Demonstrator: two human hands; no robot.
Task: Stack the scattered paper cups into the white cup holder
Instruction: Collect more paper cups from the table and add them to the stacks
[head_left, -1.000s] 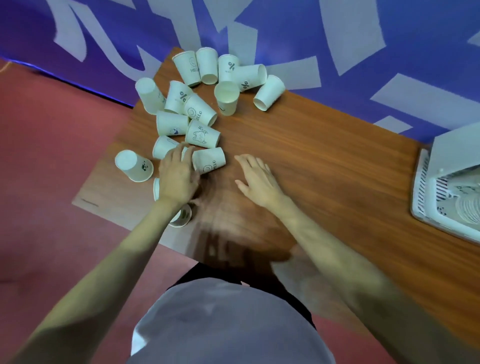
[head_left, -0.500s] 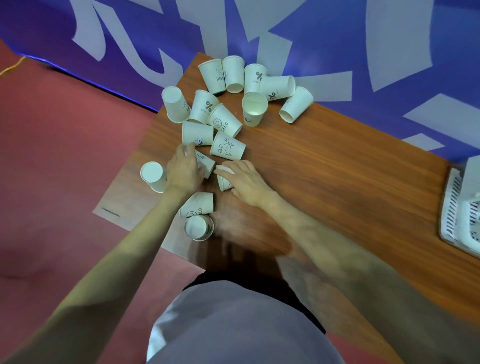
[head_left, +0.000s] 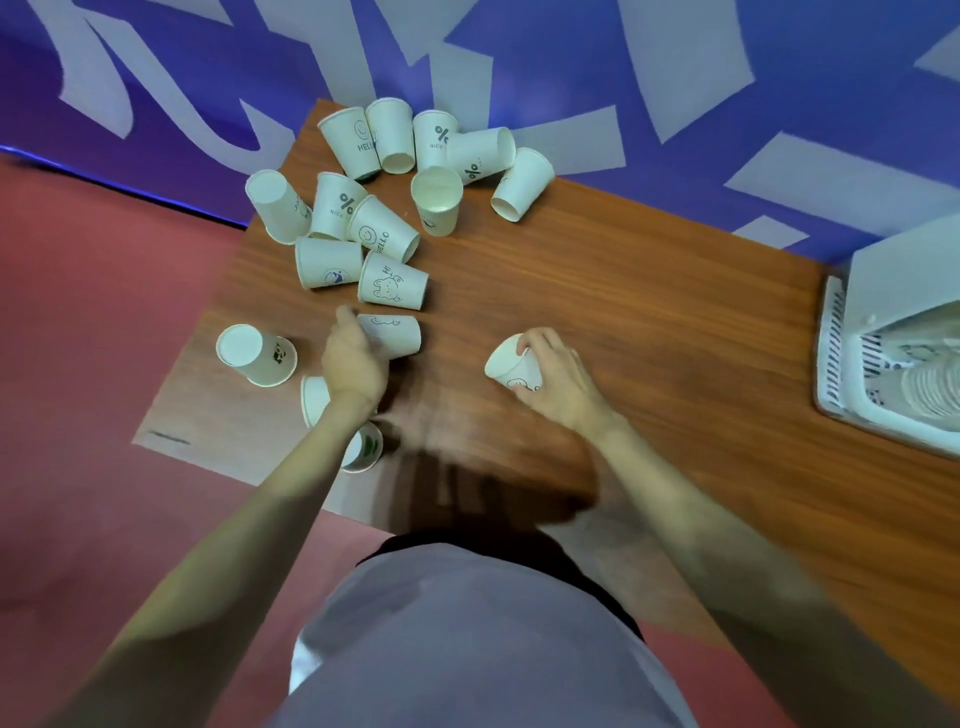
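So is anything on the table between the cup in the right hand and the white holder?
Nothing visible. The right hand grips a cup, and only bare wooden table lies between it and the white cup holder at the right edge. The scattered cups all lie to the left.

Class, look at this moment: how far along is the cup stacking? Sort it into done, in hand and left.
Done: a stack of cups already sits in the white slotted plastic cup holder at the table's right edge. In hand: the right hand grips one white paper cup; the left hand touches a lying doodled cup. Left: over a dozen scattered paper cups on the wooden table.
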